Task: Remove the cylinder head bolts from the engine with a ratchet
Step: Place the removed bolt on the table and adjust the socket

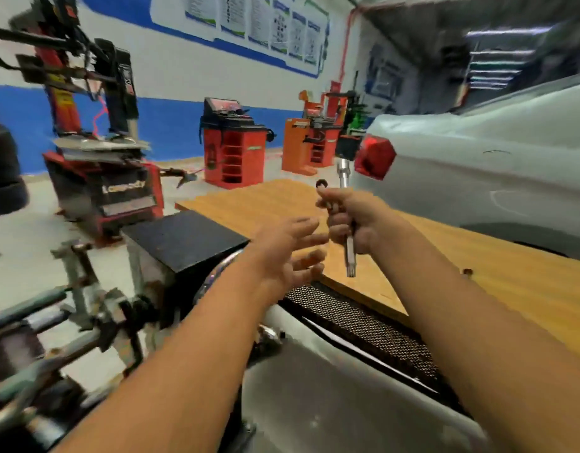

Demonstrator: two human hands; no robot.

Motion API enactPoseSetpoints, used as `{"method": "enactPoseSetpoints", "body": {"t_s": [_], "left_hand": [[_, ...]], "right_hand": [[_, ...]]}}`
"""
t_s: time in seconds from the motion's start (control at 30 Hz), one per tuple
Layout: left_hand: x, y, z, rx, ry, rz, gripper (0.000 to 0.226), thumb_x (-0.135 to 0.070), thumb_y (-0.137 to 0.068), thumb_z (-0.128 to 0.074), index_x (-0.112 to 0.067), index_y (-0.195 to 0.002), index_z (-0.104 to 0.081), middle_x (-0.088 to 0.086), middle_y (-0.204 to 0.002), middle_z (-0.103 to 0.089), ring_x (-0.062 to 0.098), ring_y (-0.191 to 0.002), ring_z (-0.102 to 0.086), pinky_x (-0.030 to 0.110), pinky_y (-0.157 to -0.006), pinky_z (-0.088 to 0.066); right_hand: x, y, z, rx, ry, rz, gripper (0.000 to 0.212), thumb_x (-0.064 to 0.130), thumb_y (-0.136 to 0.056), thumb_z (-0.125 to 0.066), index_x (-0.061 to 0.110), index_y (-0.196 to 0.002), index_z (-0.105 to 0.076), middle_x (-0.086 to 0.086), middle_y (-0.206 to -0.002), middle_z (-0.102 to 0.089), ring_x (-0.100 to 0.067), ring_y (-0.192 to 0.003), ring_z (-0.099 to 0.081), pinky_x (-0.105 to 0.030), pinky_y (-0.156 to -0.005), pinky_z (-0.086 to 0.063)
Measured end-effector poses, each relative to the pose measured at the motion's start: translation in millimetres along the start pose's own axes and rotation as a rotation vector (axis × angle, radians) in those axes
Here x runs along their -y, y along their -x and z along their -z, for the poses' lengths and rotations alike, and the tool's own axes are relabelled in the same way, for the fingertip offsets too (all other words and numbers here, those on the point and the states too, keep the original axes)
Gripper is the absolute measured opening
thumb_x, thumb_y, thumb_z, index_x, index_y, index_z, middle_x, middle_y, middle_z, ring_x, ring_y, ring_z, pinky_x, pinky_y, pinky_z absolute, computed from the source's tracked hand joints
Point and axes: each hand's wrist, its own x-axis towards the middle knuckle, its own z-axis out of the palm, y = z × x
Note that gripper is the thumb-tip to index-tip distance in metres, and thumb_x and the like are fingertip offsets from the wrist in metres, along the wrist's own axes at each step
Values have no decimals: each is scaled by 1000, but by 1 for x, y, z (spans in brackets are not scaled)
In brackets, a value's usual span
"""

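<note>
The long silver tool (347,223) stands upright just right of the frame's middle. The right hand (350,220) wraps tight around it, probably to carry it. A small dark bolt (321,184) seems pinched in the same fingers. The left hand (291,250), just left, is spread and holds nothing, maybe ready to take something. Behind them lies the wooden table (478,256). I cannot see the engine clearly.

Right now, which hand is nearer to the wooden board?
Right. The right hand, gripping a metal tool, is over the wooden board; the left hand is beside its near-left edge.
</note>
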Motion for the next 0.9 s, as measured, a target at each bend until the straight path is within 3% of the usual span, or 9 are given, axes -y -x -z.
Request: {"method": "enactPoseSetpoints", "body": {"t_s": [0.07, 0.17, 0.3, 0.43, 0.63, 0.77, 0.9], "left_hand": [[35, -9, -37, 62, 52, 54, 27, -25, -97, -72, -15, -121, -67, 11, -100, -77, 22, -75, -65, 31, -61, -57], [87, -11, -74, 136, 194, 128, 25, -25, -96, -72, -14, -119, -70, 9, -91, -79, 19, -69, -66, 32, -62, -55], [149, -6, -91, 198, 302, 261, 26, -28, -95, -70, -15, -118, -71, 8, -94, -77, 16, -63, -63, 30, -61, -48], [176, -5, -72, 208, 231, 237, 40, -31, -85, -73, -16, -121, -69, 8, -99, -76, 16, -67, -62, 30, -60, -48], [179, -3, -38, 44, 279, 156, 40, -29, -85, -70, -14, -122, -68, 6, -91, -74, 13, -61, -58, 26, -54, -46], [178, 2, -12, -72, 225, 137, 38, -29, -80, -72, -15, -115, -71, 5, -87, -73, 13, -59, -56, 26, -51, -43], [185, 9, 11, -210, 239, 163, 19, -21, -93, -68, -15, -111, -70, 6, -83, -73, 13, -55, -55, 24, -47, -43]], "right_hand": [[6, -1, 57, -168, -24, -59, 25, 26, -103, -62, 10, -84, -58, 9, -52, -38, -3, -35, -29, -16, -32, -25], [5, 2, 137, -395, -52, -112, 26, 23, -106, -56, 10, -83, -55, 8, -49, -39, -4, -34, -30, -16, -32, -26], [-12, 7, 212, -545, 135, -243, 27, 22, -106, -56, 12, -81, -55, 5, -49, -42, -5, -35, -32, -18, -30, -29], [-29, -4, 243, -632, 287, -303, 27, 24, -104, -60, 13, -79, -59, 3, -53, -44, -8, -38, -35, -22, -32, -32], [-48, -21, 247, -683, 404, -269, 21, 22, -99, -68, 8, -84, -63, -1, -58, -51, -10, -40, -40, -22, -37, -36], [-48, -23, 253, -878, 559, -141, 19, 23, -97, -64, 4, -101, -64, -9, -72, -64, -20, -48, -54, -27, -44, -46], [-29, -16, 262, -880, 370, -96, 11, 15, -100, -57, 6, -101, -64, -5, -72, -53, -15, -51, -44, -25, -43, -41]]}}
